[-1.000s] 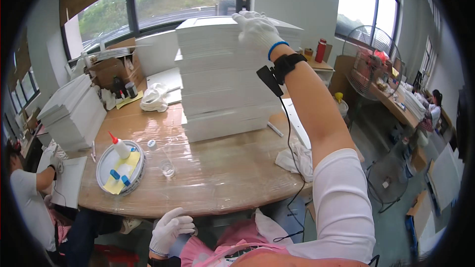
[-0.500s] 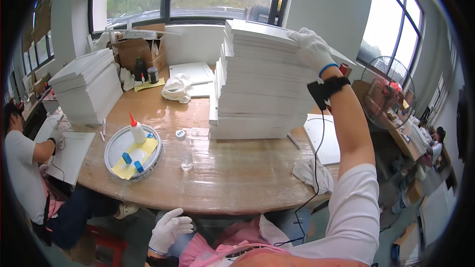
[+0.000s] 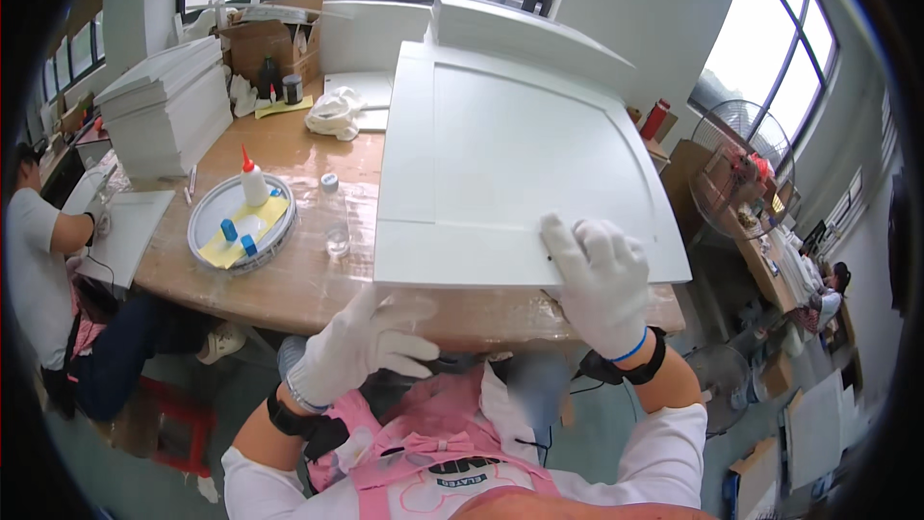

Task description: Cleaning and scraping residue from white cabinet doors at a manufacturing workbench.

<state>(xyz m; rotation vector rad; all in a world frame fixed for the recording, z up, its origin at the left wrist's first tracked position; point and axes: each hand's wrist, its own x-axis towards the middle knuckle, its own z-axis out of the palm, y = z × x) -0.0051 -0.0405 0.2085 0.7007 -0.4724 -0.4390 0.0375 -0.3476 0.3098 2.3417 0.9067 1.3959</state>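
A large flat white board (image 3: 510,154) with a creased flap on its left side fills the middle of the view, tilted down toward me over the wooden table (image 3: 289,279). My right hand (image 3: 602,279), in a white glove with a blue cuff, lies on top of the board's near edge and grips it. My gloved left hand (image 3: 371,337) is at the near edge from below, fingers spread, with the thumb up under the board. The board hides the tall stack of white boards (image 3: 520,29) behind it, except for the stack's top.
On the table at left sit a round tray (image 3: 207,221) with a glue bottle (image 3: 252,181), a clear cup (image 3: 335,231), another stack of white boards (image 3: 168,111) and a white cloth (image 3: 335,114). A person (image 3: 43,260) sits at far left. A fan (image 3: 746,169) stands at right.
My right hand has come down from the top of the tall stack, bringing one white board toward me. My left hand has risen from my lap to the board's near edge.
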